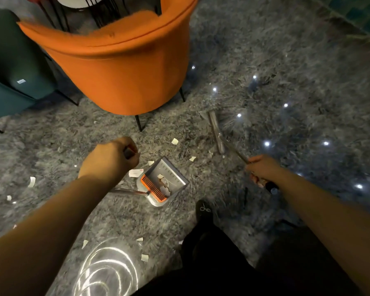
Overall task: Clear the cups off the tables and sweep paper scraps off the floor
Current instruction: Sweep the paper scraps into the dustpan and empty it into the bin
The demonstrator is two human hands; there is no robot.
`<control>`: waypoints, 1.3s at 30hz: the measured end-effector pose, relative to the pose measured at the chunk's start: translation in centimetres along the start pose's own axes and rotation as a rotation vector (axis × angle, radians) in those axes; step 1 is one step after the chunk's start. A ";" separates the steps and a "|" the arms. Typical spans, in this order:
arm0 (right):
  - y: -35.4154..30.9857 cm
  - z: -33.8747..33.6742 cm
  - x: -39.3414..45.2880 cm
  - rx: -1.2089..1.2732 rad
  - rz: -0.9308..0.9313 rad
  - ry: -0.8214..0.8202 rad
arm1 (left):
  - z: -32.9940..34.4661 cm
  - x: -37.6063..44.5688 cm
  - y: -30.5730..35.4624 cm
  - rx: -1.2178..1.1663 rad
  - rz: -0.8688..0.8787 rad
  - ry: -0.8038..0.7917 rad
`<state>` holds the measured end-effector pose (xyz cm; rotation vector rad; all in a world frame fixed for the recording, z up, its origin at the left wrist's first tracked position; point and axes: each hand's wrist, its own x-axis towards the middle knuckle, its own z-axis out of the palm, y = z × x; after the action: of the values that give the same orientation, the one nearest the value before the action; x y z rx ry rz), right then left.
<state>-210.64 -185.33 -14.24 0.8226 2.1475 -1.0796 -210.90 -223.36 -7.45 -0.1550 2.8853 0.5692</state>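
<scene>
Grey floor (265, 60): dustpan (165, 182) between left grip (109, 159) and broom-holding right grip (263, 169).

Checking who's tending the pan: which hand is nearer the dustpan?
Left. The left hand grips a handle just up and left of the dustpan. The right hand grips the broom handle, farther off to the dustpan's right.

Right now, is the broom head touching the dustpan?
Apart. The head view shows the broom head on the floor up and right of the dustpan, with bare floor and paper scraps between them.
</scene>
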 end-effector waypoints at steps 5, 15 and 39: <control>-4.1 -4.3 8.6 -0.111 0.036 -0.026 | 0.1 5.0 2.1 0.052 -0.016 -0.032; -9.9 -5.9 18.0 -0.416 0.058 -0.055 | -0.6 7.0 1.3 0.106 -0.084 -0.046; -3.0 5.7 7.1 -0.762 -0.199 -0.338 | 0.4 4.8 1.5 0.084 0.025 -0.004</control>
<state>-216.05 -189.70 -20.85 0.0670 2.1151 -0.3668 -215.73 -222.17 -8.26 -0.1051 2.9054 0.4513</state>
